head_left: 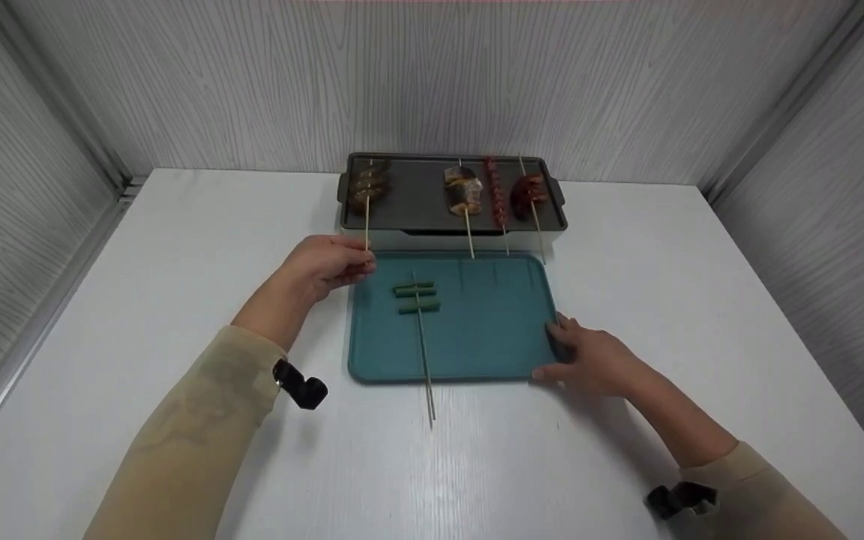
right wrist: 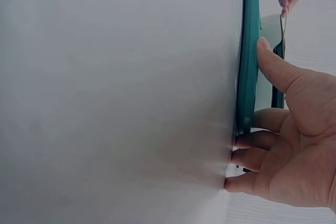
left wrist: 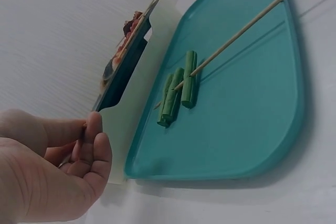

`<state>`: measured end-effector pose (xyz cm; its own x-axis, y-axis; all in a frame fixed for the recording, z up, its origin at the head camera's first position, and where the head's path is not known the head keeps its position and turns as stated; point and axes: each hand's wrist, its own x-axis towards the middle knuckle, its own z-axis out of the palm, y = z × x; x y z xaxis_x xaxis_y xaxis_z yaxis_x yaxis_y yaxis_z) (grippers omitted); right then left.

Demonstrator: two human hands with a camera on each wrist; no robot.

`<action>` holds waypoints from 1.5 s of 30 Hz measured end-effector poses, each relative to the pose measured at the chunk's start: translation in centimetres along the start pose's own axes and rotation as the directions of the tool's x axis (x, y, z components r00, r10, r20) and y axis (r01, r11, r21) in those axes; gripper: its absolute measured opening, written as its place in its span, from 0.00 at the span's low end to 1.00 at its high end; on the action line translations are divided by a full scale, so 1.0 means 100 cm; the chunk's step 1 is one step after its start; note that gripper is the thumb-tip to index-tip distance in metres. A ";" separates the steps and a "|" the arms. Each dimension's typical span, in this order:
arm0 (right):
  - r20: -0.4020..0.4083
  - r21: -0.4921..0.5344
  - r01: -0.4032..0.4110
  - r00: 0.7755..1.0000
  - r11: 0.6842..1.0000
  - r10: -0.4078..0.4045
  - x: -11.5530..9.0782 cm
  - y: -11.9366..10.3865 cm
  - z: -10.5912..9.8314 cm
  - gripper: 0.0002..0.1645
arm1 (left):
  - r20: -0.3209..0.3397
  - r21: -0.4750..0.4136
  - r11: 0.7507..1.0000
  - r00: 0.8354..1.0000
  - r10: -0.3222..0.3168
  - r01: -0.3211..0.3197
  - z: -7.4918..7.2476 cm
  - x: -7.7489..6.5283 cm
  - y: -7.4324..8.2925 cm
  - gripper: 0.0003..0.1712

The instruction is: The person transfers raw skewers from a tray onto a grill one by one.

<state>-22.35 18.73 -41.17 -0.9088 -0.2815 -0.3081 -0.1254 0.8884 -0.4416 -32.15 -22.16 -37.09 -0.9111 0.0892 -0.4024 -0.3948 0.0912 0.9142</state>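
My left hand (head_left: 333,262) pinches the lower end of a wooden stick between thumb and fingers. That stick belongs to a skewer of brown, slashed food (head_left: 369,184), which lies on the left part of the dark grill plate (head_left: 417,191). Below the grill is a teal tray (head_left: 484,322), bearing a skewer of green bean-like pieces (left wrist: 190,80) whose stick juts past the front rim. At the tray's front right corner my right hand (head_left: 593,360) spreads its fingers. Its thumb (right wrist: 265,51) touches the rim, and the other fingertips reach down beside the corner.
Also lying on the grill are a skewer of pale and dark pieces (head_left: 463,191), a thin red skewer (head_left: 496,195) and a dark red skewer (head_left: 528,196). Their sticks overhang the grill's front edge towards the tray. A white table (head_left: 702,315) and grained walls (head_left: 439,75) surround everything.
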 end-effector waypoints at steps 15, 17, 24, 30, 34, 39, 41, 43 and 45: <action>0.006 -0.021 0.002 1.000 1.000 -0.002 0.001 -0.003 -0.001 0.61 | 0.020 -0.002 1.000 1.000 -0.008 0.008 -0.005 -0.015 -0.011 0.25; 0.008 -0.015 -0.002 1.000 1.000 0.002 0.001 -0.004 0.000 0.61 | 0.022 -0.002 1.000 1.000 -0.018 0.018 -0.006 -0.021 -0.015 0.25; 0.006 -0.015 0.007 1.000 1.000 -0.006 0.001 -0.005 0.001 0.61 | 0.075 -0.009 0.999 0.996 -0.046 0.046 -0.001 -0.053 -0.032 0.27; 0.006 -0.010 -0.007 1.000 1.000 0.007 0.001 -0.004 0.001 0.61 | 0.147 -0.006 0.998 0.987 -0.064 0.065 0.016 -0.087 -0.051 0.27; 0.001 -0.011 -0.012 1.000 1.000 0.012 0.001 -0.004 0.001 0.61 | 0.188 -0.006 0.998 0.980 -0.063 0.066 0.029 -0.103 -0.065 0.28; 0.000 -0.013 0.003 1.000 1.000 -0.003 0.000 -0.001 0.001 0.61 | 0.232 -0.017 0.997 0.970 -0.073 0.079 0.043 -0.114 -0.079 0.28; -0.001 -0.014 0.011 1.000 1.000 -0.011 0.000 -0.001 0.001 0.61 | 0.252 -0.018 0.996 0.964 -0.085 0.092 0.049 -0.116 -0.084 0.29; -0.001 -0.017 0.017 1.000 1.000 -0.017 0.000 0.000 0.001 0.61 | 0.268 -0.015 0.995 0.959 -0.095 0.102 0.053 -0.118 -0.087 0.30; -0.001 -0.023 0.015 1.000 1.000 -0.015 0.001 0.000 0.001 0.61 | 0.279 -0.009 0.994 0.955 -0.105 0.112 0.057 -0.119 -0.090 0.30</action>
<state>-22.36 18.69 -41.29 -0.9072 -0.2946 -0.3004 -0.1482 0.8919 -0.4272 -17.07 -18.38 -40.78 -0.7954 0.3518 -0.4935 -0.4956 0.0913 0.8638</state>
